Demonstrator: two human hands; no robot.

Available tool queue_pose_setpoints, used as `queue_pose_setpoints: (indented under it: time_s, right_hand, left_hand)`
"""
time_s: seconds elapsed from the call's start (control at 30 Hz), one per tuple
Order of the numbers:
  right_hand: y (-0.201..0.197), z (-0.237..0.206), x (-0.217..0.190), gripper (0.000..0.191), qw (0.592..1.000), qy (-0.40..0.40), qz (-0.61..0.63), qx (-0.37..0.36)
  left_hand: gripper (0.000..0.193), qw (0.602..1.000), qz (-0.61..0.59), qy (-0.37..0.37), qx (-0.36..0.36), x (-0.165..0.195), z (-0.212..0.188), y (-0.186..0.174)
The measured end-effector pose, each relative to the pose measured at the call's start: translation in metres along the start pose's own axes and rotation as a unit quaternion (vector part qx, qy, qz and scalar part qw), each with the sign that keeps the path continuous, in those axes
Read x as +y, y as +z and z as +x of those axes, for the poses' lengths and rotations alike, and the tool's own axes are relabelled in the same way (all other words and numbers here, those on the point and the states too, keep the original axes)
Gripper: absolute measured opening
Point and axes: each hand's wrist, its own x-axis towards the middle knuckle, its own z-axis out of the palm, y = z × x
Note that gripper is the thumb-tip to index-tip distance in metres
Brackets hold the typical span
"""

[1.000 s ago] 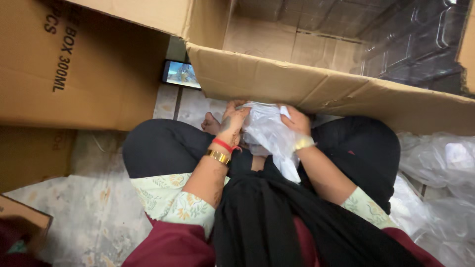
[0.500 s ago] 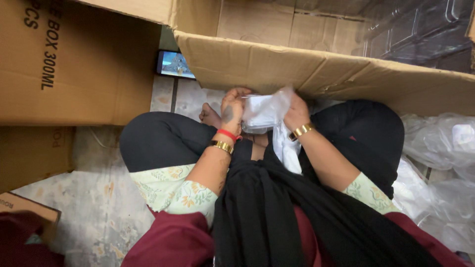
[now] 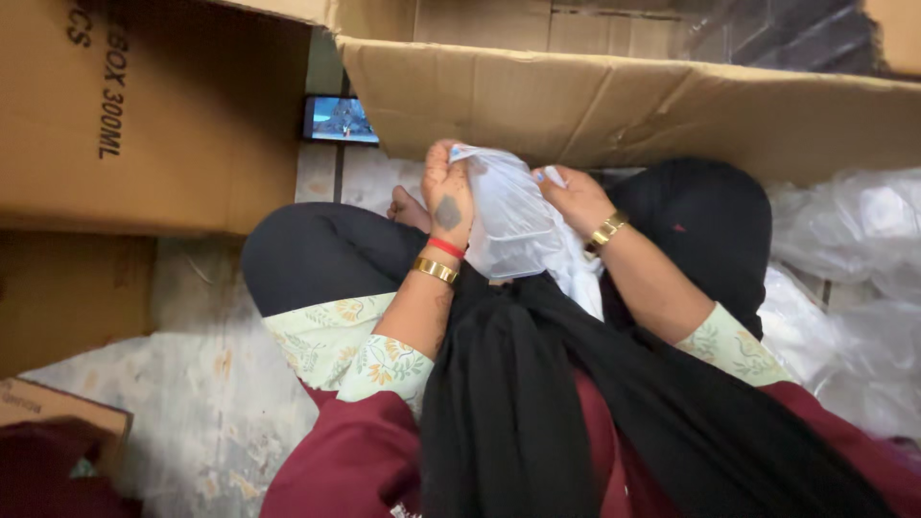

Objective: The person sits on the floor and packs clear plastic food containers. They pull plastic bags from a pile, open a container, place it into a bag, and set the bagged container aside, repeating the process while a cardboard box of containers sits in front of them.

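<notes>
I sit cross-legged on the floor, and both hands hold a clear plastic bag (image 3: 508,216) above my lap. My left hand (image 3: 447,192) grips the bag's upper left edge, fingers closed on the film. My right hand (image 3: 574,195) pinches the bag's upper right side. The bag hangs between them with something pale inside; what it is I cannot tell. Gold bangles and a red band circle my wrists. A black scarf (image 3: 518,384) drapes down my front below the bag.
A large open cardboard box (image 3: 614,96) lies just beyond my hands. Another tall carton (image 3: 144,105) stands at the left. A phone (image 3: 341,119) with a lit screen leans between them. Crumpled clear plastic bags (image 3: 854,278) pile at the right. A small box (image 3: 58,412) sits lower left.
Both hands have lifted the bag a little and drawn its top together; the bag now hangs more bunched between them.
</notes>
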Motion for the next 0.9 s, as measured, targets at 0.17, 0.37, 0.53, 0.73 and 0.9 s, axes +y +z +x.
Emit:
queue_pose_setpoints:
  time_s: [0.17,0.37,0.53,0.73,0.9]
  right_hand:
    - [-0.009,-0.061,0.0,0.057,0.902,0.039,0.377,-0.209]
    - [-0.041,-0.12,0.038,0.056,0.858,0.059,0.497,-0.116]
    - [-0.117,-0.176,0.055,0.053,0.745,-0.006,0.665,0.045]
    - [-0.161,-0.226,0.103,0.05,0.783,-0.021,0.503,0.366]
    - [-0.196,-0.233,0.178,0.071,0.701,0.185,0.373,0.579]
  left_hand:
    - [0.008,0.992,0.12,-0.026,-0.021,0.035,-0.017,0.006]
    - [0.031,0.993,0.023,0.096,-0.057,0.045,-0.007,0.016]
    - [0.033,0.996,-0.054,-0.012,0.069,0.066,0.013,-0.021]
    - [0.03,0.995,-0.084,-0.028,0.05,0.06,0.016,-0.027]
    - [0.032,0.993,-0.084,-0.078,0.035,0.045,0.016,-0.023]
